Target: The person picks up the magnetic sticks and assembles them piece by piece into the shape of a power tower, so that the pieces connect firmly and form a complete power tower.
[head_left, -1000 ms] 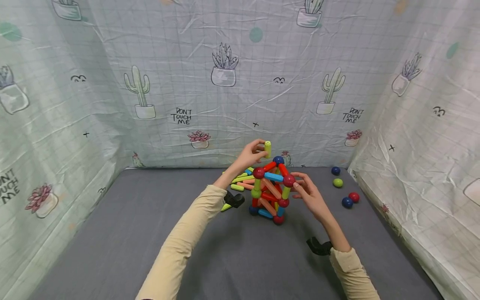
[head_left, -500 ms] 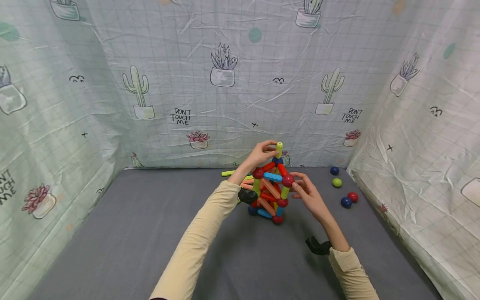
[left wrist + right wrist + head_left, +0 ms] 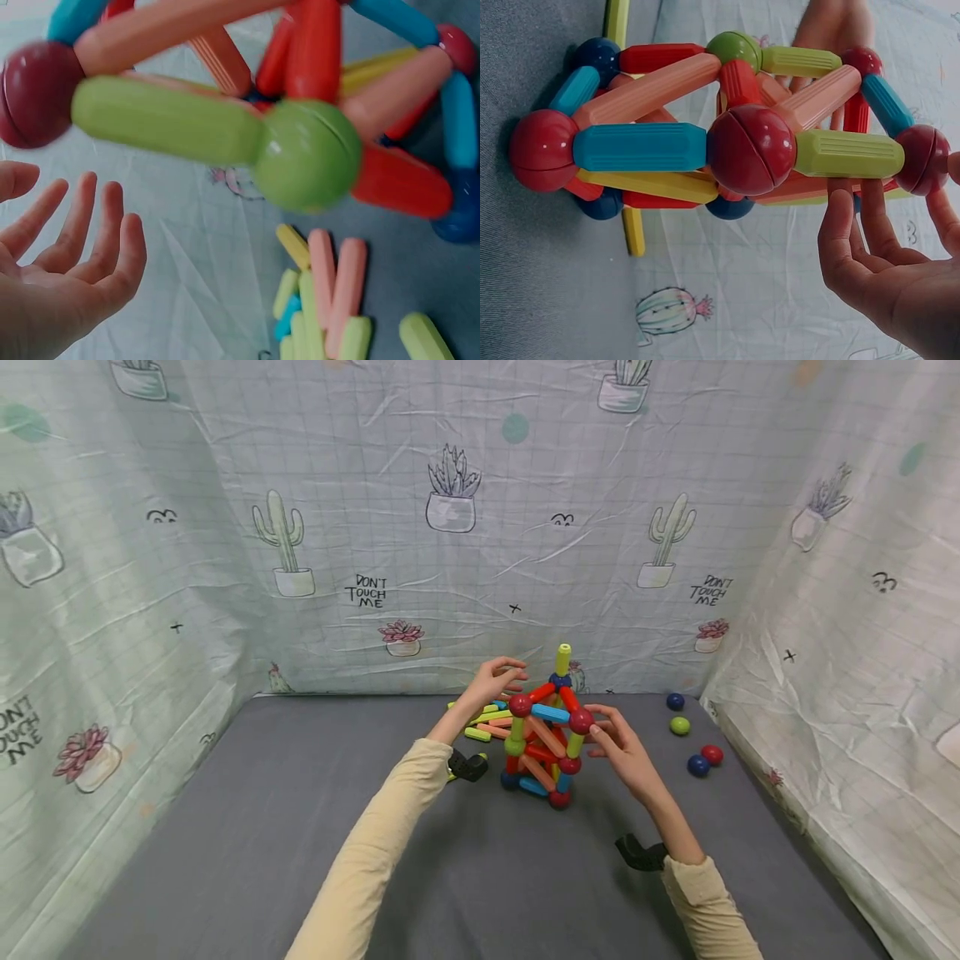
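A tower of coloured rods and balls (image 3: 542, 714) stands on the grey table, built of red, blue, green and orange pieces. On its top blue ball (image 3: 560, 681) a light green rod (image 3: 563, 660) stands upright. My right hand (image 3: 626, 758) pinches a red ball (image 3: 922, 159) at the tower's upper right corner between thumb and index finger, its other fingers lying beside the green rod (image 3: 849, 154) below. My left hand (image 3: 495, 681) hovers left of the tower's top, holding nothing, its fingers relaxed and spread in the left wrist view.
Loose rods (image 3: 487, 720) in green, orange and blue lie behind the tower, to its left. At the table's right side are a blue ball (image 3: 675, 702), a green ball (image 3: 679, 726), and a red ball (image 3: 712, 754) touching another blue one. A patterned cloth (image 3: 465, 568) rises behind.
My left hand carried the light green rod right onto the top blue ball, let it go, and drew back left. The right hand has stayed at the red ball.
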Demonstrator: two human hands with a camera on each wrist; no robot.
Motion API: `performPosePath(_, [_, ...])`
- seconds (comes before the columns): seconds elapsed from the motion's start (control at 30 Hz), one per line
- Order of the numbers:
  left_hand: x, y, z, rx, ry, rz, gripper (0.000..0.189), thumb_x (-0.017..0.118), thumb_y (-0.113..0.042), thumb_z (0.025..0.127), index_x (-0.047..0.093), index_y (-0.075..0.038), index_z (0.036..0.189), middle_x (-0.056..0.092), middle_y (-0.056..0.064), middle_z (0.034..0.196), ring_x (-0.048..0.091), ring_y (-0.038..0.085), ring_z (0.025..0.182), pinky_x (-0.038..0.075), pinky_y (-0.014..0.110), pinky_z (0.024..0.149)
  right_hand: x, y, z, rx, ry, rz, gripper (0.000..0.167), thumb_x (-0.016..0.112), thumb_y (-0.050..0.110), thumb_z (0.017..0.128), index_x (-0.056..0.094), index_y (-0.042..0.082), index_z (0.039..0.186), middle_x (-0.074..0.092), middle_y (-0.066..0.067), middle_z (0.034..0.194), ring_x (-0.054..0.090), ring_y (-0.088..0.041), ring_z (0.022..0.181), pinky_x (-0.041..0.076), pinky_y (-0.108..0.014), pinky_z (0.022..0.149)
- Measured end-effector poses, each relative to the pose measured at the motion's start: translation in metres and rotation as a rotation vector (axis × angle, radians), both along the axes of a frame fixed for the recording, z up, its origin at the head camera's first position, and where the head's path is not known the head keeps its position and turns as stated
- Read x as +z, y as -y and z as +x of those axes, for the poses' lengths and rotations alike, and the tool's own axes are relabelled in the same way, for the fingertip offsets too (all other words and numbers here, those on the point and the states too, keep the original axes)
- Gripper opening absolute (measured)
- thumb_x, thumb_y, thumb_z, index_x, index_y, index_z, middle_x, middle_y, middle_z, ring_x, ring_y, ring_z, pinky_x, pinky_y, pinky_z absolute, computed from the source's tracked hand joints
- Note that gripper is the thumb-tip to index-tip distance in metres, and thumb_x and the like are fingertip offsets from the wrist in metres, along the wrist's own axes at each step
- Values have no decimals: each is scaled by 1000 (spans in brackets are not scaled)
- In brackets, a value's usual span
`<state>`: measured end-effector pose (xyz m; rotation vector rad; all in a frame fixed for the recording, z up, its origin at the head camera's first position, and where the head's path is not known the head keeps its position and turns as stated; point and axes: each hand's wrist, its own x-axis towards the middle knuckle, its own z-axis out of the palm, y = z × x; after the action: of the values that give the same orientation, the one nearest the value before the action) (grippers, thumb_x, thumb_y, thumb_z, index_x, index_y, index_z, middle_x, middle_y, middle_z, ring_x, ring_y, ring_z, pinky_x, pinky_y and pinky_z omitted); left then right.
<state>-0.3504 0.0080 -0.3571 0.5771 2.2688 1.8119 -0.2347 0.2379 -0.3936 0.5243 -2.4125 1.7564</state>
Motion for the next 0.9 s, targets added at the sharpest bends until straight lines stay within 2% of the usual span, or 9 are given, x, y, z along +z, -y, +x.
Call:
performPosePath(0.1, [-10,9,1,32,-37,-17,30,44,-23,94,53,-8,119,57,17,117,58,31,104,50,35,77,-1,-1,0,3,-1,1,42,38,28,96,33,8,132,50,-12,113,57,-4,91,50,-26,73])
performPosePath(0.27, [-34,25,-3,111,-188,-96,25,49,-17,91,58,-4,110,59,20,110,60,32,95,50,30,71,-1,-1,0,8,-2,-3,42,38,28,96,32,8,133,51,0,109,57,-4,90,50,-28,74])
performPosePath(0.4, [-60,36,-9,176,-367,-238,19,51,-11,89,61,-1,102,63,20,101,62,30,87,51,31,71,-1,-1,-1,8,-5,-4,42,39,27,96,32,8,133,51,5,107,57,-4,90,50,-28,74])
performPosePath(0.5, [-77,44,-9,193,-509,-426,18,53,-8,88,62,-1,102,62,18,99,62,28,86,51,34,71,-2,-2,-1,9,-6,2,42,39,27,96,32,8,133,51,3,108,57,-4,90,50,-29,74])
performPosePath(0.63, [-95,51,-8,148,-698,-738,22,57,-9,86,61,-3,106,60,15,103,59,28,91,50,39,73,-2,-2,-1,7,-3,8,41,38,27,96,33,9,133,51,-1,109,57,-4,90,50,-32,75])
performPosePath(0.7, [-102,53,-7,110,-758,-882,25,56,-11,86,60,-5,111,59,13,108,57,28,95,48,43,75,-2,-2,-1,7,-4,10,41,38,28,96,33,10,133,51,-4,109,57,-4,90,50,-31,75])
performPosePath(0.8, [-110,54,-5,43,-765,-1035,29,53,-14,89,56,-10,118,57,9,117,52,29,101,45,47,81,-2,-2,0,8,-4,8,41,38,28,96,33,10,132,51,-6,110,57,-4,91,50,-29,74])
performPosePath(0.9, [-117,55,-3,-4,-741,-1131,32,48,-16,92,53,-14,124,53,7,126,49,29,108,42,49,86,-1,-2,0,8,-1,9,42,38,28,96,33,10,133,51,-5,110,57,-3,90,49,-27,74])
